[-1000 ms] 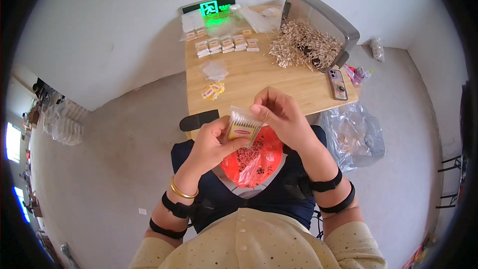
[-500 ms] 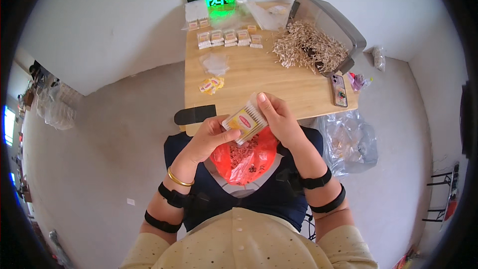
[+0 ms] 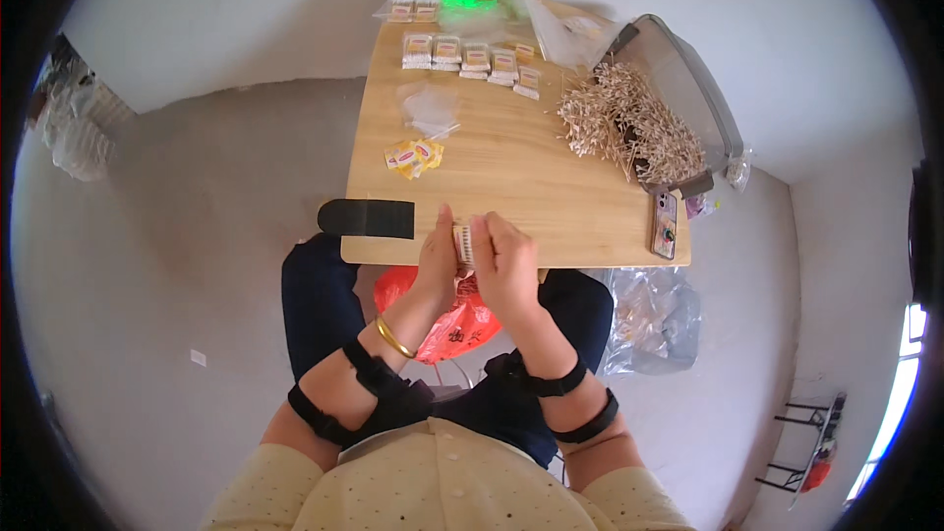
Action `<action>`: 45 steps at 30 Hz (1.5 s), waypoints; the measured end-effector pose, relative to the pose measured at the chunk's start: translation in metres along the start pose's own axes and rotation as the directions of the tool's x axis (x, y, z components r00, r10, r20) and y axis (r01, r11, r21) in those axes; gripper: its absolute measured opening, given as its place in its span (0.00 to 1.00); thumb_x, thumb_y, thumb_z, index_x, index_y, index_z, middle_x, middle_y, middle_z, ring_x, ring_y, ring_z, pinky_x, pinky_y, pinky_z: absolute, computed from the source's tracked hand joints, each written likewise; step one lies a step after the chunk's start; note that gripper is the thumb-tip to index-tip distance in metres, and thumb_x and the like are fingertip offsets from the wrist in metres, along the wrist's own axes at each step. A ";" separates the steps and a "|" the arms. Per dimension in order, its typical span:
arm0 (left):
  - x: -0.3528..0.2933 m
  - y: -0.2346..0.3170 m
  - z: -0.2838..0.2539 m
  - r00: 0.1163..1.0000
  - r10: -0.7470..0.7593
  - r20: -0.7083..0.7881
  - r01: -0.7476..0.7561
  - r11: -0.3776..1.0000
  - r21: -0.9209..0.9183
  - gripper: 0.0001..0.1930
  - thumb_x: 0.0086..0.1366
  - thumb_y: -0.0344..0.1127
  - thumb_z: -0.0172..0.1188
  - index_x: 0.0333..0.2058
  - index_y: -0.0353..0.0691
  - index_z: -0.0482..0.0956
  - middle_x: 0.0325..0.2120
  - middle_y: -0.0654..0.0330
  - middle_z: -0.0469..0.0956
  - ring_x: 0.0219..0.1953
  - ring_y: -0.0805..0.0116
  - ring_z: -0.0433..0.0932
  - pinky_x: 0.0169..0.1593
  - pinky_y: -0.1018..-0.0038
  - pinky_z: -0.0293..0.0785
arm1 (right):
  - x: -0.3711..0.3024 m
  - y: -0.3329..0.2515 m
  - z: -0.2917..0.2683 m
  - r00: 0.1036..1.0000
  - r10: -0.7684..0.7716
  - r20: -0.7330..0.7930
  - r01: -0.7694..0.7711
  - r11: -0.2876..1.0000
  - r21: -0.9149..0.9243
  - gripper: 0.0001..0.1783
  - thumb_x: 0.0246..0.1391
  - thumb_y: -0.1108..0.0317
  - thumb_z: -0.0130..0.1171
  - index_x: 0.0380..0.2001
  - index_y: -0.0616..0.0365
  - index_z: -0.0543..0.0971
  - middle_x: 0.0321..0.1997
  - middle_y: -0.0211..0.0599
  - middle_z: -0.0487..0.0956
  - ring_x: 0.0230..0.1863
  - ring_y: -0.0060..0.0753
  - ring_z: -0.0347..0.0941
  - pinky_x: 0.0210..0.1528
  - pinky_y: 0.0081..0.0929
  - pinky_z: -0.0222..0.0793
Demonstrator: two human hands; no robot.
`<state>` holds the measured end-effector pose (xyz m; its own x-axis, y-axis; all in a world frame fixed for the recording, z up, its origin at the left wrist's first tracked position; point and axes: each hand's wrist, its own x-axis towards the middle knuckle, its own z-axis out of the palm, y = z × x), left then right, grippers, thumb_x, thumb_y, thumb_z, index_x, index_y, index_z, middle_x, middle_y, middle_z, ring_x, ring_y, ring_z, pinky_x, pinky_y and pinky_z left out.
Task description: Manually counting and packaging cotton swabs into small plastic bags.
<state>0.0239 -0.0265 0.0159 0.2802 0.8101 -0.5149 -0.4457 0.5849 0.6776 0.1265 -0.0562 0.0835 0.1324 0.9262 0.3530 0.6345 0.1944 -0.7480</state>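
Over the table's near edge, a small clear pack of cotton swabs (image 3: 464,245) is held between my two hands. It is turned nearly edge-on, with the row of swab ends showing. My left hand (image 3: 439,258) presses along one side of it, thumb pointing up. On the other side my right hand (image 3: 505,264) grips it with curled fingers. Beneath my hands, between my knees, hangs a red plastic bag (image 3: 462,332). Yellow-and-white paper labels (image 3: 414,157) lie on the table (image 3: 501,182) to the left, with flat clear bags (image 3: 430,110) behind them.
Filled swab packs (image 3: 446,50) stand in a row at the back. A tipped grey bin (image 3: 693,79) spills loose swabs (image 3: 629,123) at right. A phone (image 3: 665,226) lies near the right edge, a black pad (image 3: 367,219) at left. A clear plastic sack (image 3: 654,320) sits below.
The pack has turned from label-up to nearly edge-on, and my hands have drawn closer together around it. My view has shifted, so more of my legs shows.
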 end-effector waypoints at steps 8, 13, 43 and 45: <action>0.041 -0.015 -0.069 0.989 -0.145 0.026 0.132 0.949 0.287 0.22 0.78 0.53 0.45 0.42 0.39 0.76 0.34 0.57 0.84 0.26 0.75 0.77 0.31 0.78 0.71 | 0.038 0.037 -0.008 0.994 0.047 -0.095 -0.073 0.956 -0.285 0.17 0.66 0.67 0.57 0.22 0.60 0.69 0.21 0.51 0.73 0.24 0.59 0.73 0.27 0.49 0.67; 0.036 -0.015 -0.071 0.986 -0.153 0.060 0.125 0.935 0.333 0.18 0.77 0.50 0.50 0.42 0.41 0.77 0.35 0.58 0.84 0.27 0.73 0.80 0.32 0.78 0.74 | 0.032 0.112 0.016 0.997 0.024 -0.075 -0.050 0.927 -0.371 0.18 0.66 0.65 0.57 0.21 0.58 0.70 0.19 0.50 0.73 0.23 0.58 0.73 0.26 0.49 0.66; -0.044 0.093 -0.005 0.876 0.326 0.356 -0.392 0.911 0.131 0.33 0.69 0.43 0.68 0.64 0.32 0.65 0.45 0.51 0.84 0.47 0.70 0.82 0.53 0.73 0.75 | 0.006 0.005 -0.021 0.975 0.219 0.027 -0.177 0.705 0.687 0.14 0.77 0.61 0.47 0.42 0.57 0.78 0.38 0.21 0.76 0.40 0.14 0.69 0.47 0.18 0.66; -0.068 0.107 0.010 0.815 0.457 0.356 -0.535 0.829 0.160 0.32 0.67 0.39 0.70 0.63 0.33 0.67 0.43 0.52 0.85 0.47 0.70 0.83 0.53 0.74 0.76 | -0.006 -0.012 -0.033 0.991 0.126 0.040 -0.118 0.713 0.691 0.13 0.77 0.63 0.47 0.44 0.58 0.78 0.41 0.24 0.78 0.44 0.16 0.71 0.52 0.20 0.67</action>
<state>-0.0341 -0.0191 0.1288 0.3269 0.9419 0.0767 -0.3834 0.0580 0.9218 0.1433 -0.0748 0.1085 0.1808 0.9554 0.2336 -0.0891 0.2524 -0.9635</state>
